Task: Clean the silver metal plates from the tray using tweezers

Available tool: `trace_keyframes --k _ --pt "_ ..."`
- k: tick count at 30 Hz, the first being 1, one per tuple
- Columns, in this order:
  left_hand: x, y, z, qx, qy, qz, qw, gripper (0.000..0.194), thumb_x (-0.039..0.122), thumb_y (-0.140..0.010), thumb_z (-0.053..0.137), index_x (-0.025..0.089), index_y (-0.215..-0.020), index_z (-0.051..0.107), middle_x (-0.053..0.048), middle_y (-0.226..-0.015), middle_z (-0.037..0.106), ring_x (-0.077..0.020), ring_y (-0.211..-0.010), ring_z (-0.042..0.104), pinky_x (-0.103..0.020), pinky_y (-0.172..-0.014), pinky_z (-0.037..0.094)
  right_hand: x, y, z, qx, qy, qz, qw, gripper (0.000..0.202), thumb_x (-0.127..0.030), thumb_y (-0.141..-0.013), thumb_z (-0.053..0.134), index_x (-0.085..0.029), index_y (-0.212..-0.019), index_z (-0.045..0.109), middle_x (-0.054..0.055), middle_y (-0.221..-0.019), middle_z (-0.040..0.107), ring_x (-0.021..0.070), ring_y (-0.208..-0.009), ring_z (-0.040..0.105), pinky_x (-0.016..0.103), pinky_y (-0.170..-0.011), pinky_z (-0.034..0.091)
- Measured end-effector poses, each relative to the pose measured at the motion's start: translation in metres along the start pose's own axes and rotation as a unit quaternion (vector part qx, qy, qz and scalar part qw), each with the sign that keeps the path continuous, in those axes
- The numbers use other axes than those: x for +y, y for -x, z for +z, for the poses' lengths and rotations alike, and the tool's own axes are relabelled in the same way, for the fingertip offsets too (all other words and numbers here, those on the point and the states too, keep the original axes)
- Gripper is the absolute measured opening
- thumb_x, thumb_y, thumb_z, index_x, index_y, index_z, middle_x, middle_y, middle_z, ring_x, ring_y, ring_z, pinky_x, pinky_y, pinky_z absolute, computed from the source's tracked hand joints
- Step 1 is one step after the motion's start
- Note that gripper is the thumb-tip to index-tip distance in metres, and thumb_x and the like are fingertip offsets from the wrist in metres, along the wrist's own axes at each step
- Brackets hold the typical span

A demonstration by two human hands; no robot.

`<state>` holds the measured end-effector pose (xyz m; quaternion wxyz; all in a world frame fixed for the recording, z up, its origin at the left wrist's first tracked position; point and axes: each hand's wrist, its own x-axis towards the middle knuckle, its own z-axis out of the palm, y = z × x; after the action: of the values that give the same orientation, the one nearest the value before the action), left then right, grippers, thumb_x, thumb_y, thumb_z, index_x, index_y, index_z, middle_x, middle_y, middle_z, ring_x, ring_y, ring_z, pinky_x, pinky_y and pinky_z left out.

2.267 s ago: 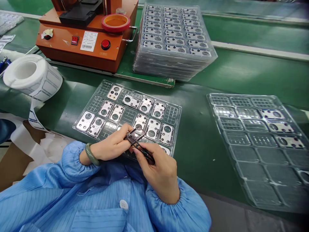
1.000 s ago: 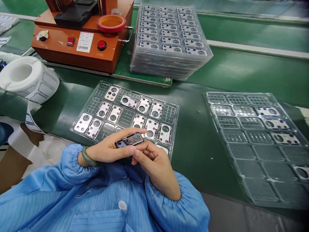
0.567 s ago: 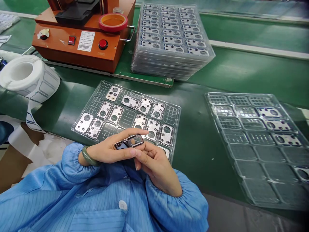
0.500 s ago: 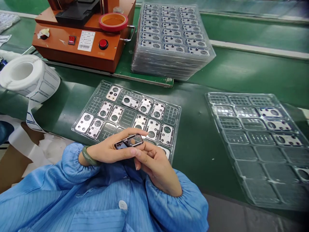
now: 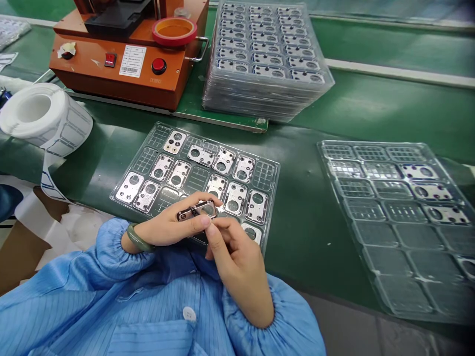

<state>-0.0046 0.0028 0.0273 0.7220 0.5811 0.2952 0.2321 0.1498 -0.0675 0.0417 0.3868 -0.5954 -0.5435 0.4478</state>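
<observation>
My left hand (image 5: pixel 165 226) holds a small rectangular metal plate (image 5: pixel 186 213) with a large round hole, gripped between thumb and fingers and tilted. My right hand (image 5: pixel 241 254) is closed in a pinch by the plate's near right edge; whether anything sits between its fingertips is hidden. Both hands are above the near edge of a clear plastic tray (image 5: pixel 199 179). In that tray lie several similar silver plates (image 5: pixel 178 174), some turned differently, among bare compartments.
At the right lies a second clear tray (image 5: pixel 374 235) with a few plates along its right side. Behind stand a tall stack of filled trays (image 5: pixel 256 94) and an orange machine (image 5: pixel 115 84) bearing a red tape roll (image 5: pixel 174 40). A white label roll (image 5: pixel 44 111) sits left.
The plate in my left hand has turned slightly and moved a little left. My right hand has drawn back from beneath it, its fingertips now pinched at the near edge.
</observation>
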Motion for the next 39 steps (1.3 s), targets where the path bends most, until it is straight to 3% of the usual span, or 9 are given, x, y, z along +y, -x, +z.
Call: trace_keyframes --k 3,5,10,15,20,27,32,37,39 --pt "0.001 0.0 0.001 0.01 0.024 -0.011 1.0 0.04 0.042 -0.09 0.052 0.022 -0.124 0.047 0.003 -0.071 0.043 -0.0061 -0.056 0.036 -0.018 -0.048 0.031 0.002 0.004 0.002 0.04 0.038 -0.078 0.995 0.017 -0.024 -0.089 0.056 -0.023 -0.106 0.052 -0.001 -0.073 0.066 0.0143 -0.063 0.066 0.024 -0.056 0.051" --pt "0.001 0.0 0.002 0.02 0.029 -0.013 0.999 0.04 0.042 -0.09 0.052 0.022 -0.124 0.047 0.004 -0.071 0.042 -0.0055 -0.055 0.035 -0.018 -0.047 0.029 0.006 0.005 0.002 0.059 0.095 -0.145 0.983 0.021 -0.019 -0.087 0.058 -0.023 -0.107 0.053 0.002 -0.086 0.069 0.0159 -0.075 0.069 0.025 -0.063 0.054" --pt "0.001 0.0 0.001 0.014 0.033 -0.005 0.999 0.037 0.04 -0.091 0.053 0.022 -0.122 0.048 0.005 -0.068 0.04 -0.0051 -0.053 0.033 -0.019 -0.049 0.029 0.013 0.005 0.001 0.08 0.198 -0.237 0.948 0.02 -0.013 -0.087 0.059 -0.021 -0.105 0.057 0.002 -0.084 0.071 0.0151 -0.069 0.068 0.026 -0.062 0.053" --pt "0.003 0.0 0.0 0.009 0.0 0.006 1.0 0.031 0.037 -0.091 0.052 0.022 -0.119 0.049 0.005 -0.073 0.043 -0.0051 -0.056 0.034 -0.02 -0.054 0.032 0.014 0.005 -0.001 0.053 0.145 -0.184 0.971 0.012 -0.019 -0.089 0.057 -0.023 -0.099 0.062 0.002 -0.079 0.072 0.0147 -0.06 0.065 0.028 -0.06 0.053" --pt "0.004 -0.001 0.0 0.017 -0.031 0.006 0.999 0.035 0.041 -0.089 0.053 0.021 -0.118 0.049 0.003 -0.074 0.046 -0.008 -0.06 0.039 -0.022 -0.058 0.036 0.01 0.0 -0.003 -0.018 -0.018 -0.063 0.998 0.009 -0.027 -0.088 0.057 -0.021 -0.089 0.064 -0.002 -0.061 0.064 0.0126 -0.051 0.059 0.024 -0.048 0.047" --pt "0.002 -0.001 0.001 0.018 -0.031 0.007 0.999 0.036 0.044 -0.089 0.053 0.021 -0.116 0.051 0.002 -0.076 0.049 -0.0097 -0.066 0.045 -0.023 -0.062 0.04 0.014 -0.008 -0.004 -0.121 -0.249 0.108 0.955 0.031 -0.048 -0.085 0.059 -0.019 -0.075 0.056 -0.006 -0.049 0.054 0.005 -0.035 0.033 0.02 -0.035 0.026" --pt "0.0 -0.001 0.001 0.009 0.019 -0.017 1.0 0.033 0.042 -0.09 0.054 0.022 -0.116 0.051 0.003 -0.077 0.046 -0.0061 -0.06 0.042 -0.02 -0.057 0.039 0.015 -0.006 -0.006 -0.133 -0.19 0.102 0.967 0.036 -0.05 -0.093 0.048 -0.02 -0.074 0.054 -0.006 -0.046 0.051 0.0059 -0.035 0.03 0.021 -0.035 0.022" --pt "-0.001 -0.003 0.002 0.012 0.05 -0.044 0.998 0.034 0.042 -0.089 0.055 0.022 -0.115 0.051 0.003 -0.077 0.046 -0.0053 -0.057 0.043 -0.02 -0.056 0.041 0.009 -0.004 -0.008 -0.107 -0.033 0.051 0.992 0.04 -0.044 -0.098 0.038 -0.02 -0.07 0.054 -0.003 -0.048 0.054 0.0103 -0.045 0.048 0.023 -0.048 0.039" --pt "-0.002 -0.003 0.003 0.019 0.057 -0.03 0.998 0.034 0.042 -0.089 0.054 0.021 -0.115 0.052 0.004 -0.071 0.044 -0.0051 -0.053 0.039 -0.019 -0.051 0.036 0.01 -0.003 -0.007 -0.066 -0.001 0.024 0.998 0.028 -0.04 -0.096 0.044 -0.02 -0.081 0.058 -0.003 -0.054 0.057 0.0115 -0.049 0.053 0.024 -0.05 0.042"
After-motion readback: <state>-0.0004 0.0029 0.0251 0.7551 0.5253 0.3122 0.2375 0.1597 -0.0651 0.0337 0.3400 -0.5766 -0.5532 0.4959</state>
